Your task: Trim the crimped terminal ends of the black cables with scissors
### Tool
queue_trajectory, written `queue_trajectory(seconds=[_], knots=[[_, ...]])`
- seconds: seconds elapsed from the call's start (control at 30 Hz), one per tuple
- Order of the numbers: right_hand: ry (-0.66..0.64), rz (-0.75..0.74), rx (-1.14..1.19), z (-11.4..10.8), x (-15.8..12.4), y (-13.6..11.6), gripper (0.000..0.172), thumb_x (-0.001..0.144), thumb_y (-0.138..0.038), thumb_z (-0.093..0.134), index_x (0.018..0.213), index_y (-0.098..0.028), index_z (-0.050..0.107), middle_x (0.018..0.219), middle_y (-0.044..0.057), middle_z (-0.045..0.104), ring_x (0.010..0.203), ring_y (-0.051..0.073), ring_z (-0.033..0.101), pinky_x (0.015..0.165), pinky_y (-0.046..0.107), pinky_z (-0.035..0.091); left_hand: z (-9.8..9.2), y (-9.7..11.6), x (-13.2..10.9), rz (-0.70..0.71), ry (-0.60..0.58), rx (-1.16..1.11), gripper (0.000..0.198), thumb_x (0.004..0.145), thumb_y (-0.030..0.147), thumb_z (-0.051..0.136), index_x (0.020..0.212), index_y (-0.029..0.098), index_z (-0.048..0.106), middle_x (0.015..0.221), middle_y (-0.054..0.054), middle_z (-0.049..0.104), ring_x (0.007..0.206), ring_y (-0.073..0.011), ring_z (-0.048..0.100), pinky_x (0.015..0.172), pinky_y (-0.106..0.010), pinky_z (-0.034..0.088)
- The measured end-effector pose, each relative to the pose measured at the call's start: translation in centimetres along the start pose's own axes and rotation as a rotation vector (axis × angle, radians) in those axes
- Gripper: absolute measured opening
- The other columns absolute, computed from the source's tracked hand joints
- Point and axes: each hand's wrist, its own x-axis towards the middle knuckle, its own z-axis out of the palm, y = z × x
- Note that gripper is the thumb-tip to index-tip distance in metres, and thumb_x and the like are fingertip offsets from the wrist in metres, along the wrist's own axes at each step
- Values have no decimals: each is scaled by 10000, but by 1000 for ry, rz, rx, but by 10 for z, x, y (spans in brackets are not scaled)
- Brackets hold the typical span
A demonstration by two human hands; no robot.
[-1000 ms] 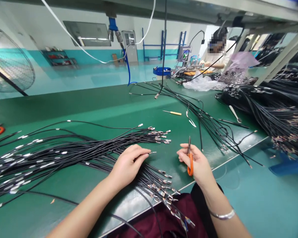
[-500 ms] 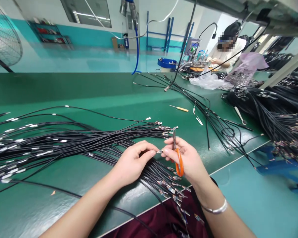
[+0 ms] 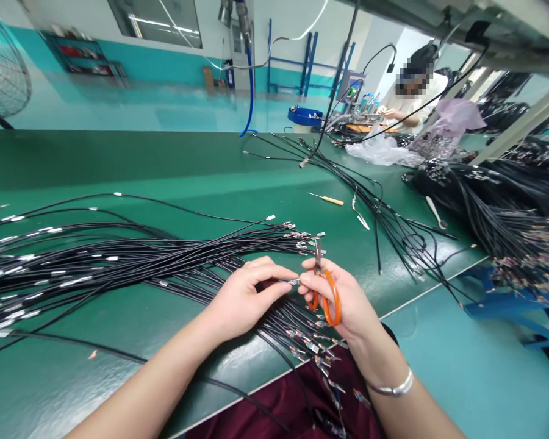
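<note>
My left hand (image 3: 247, 296) pinches a black cable near its stripped end (image 3: 294, 282), where small metal and coloured wire bits show. Orange-handled scissors (image 3: 332, 299) rest in my right hand (image 3: 343, 286), blades pointing up and away from me. The thumb and finger of that hand also touch the tip of the cable end. Beneath and beyond my hands lies a bundle of black cables (image 3: 165, 256) with white labels. A second group of stripped cable ends (image 3: 308, 341) hangs over the table edge by my lap.
On the green table (image 3: 141, 164) lie a yellow-handled pick (image 3: 333, 200), a white strip (image 3: 360, 216) and more black cables (image 3: 366, 195). A white brush-like tool (image 3: 434, 212) is at right, beside a thick cable pile (image 3: 480, 201). Another person (image 3: 414, 91) works at the back right.
The scissors have turned in my right hand, so both orange loops and more of the blades show. The hands stay close together at the cable end. The view has shifted slightly.
</note>
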Motion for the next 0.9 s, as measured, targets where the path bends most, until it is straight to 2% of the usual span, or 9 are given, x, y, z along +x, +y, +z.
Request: queue_trajectory(seconds=[0.2,0.3,0.4,0.43,0.5,0.57,0.7,0.8,0.9], knots=[[-38,13,-85,-4,-6,-3,318,669,-244,786,902,-144,593,604,-46,620,551,59,586,522,156,449,6,-7,0,114,88,109,148,816,211,616,874,226,751,766,-20,651,758,-157,593,756,-294,449],[-13,24,-70,-3,-8,-3,316,667,-247,782,895,-148,587,588,-55,604,548,59,580,529,162,446,6,-1,-5,152,296,182,113,793,213,641,838,230,743,876,-37,665,883,-183,587,838,-314,433],[8,10,-77,-3,-9,1,311,683,-249,772,908,-153,580,603,-51,613,562,59,582,548,164,444,9,7,-16,-18,469,82,90,797,237,637,814,209,720,847,-35,671,832,-173,594,803,-299,446],[10,7,-83,-2,-10,2,308,690,-250,767,914,-154,579,610,-47,619,568,58,583,553,163,442,12,8,-20,-136,452,-30,96,796,259,640,798,197,714,797,-30,673,750,-158,594,737,-282,462],[11,5,-100,-3,-12,5,296,703,-250,759,923,-158,582,616,-47,623,572,54,581,558,160,437,20,7,-27,-388,311,-355,157,782,314,660,759,167,709,706,-30,672,595,-127,569,596,-250,467],[8,-3,-123,-3,-15,8,284,715,-249,751,930,-166,584,622,-51,624,581,52,582,567,159,438,29,3,-31,-525,212,-696,182,760,323,689,769,143,713,713,-42,684,582,-117,583,578,-233,483],[-11,-17,-134,0,-21,10,256,726,-242,744,921,-185,588,650,-63,622,603,51,602,594,162,459,40,-1,-33,-548,180,-1050,153,732,246,732,819,121,718,756,-59,702,698,-127,639,687,-222,521],[-15,-2,-122,5,-25,9,254,718,-227,746,913,-190,587,665,-68,627,601,50,616,609,167,481,40,1,-34,-553,128,-1100,129,733,223,735,779,103,720,752,-73,713,687,-121,645,686,-208,524],[-5,-3,-144,8,-26,7,250,713,-211,742,909,-190,588,669,-69,626,603,51,623,618,169,496,39,6,-35,-559,162,-1114,109,711,209,753,722,107,716,701,-56,708,639,-105,634,653,-186,518]])
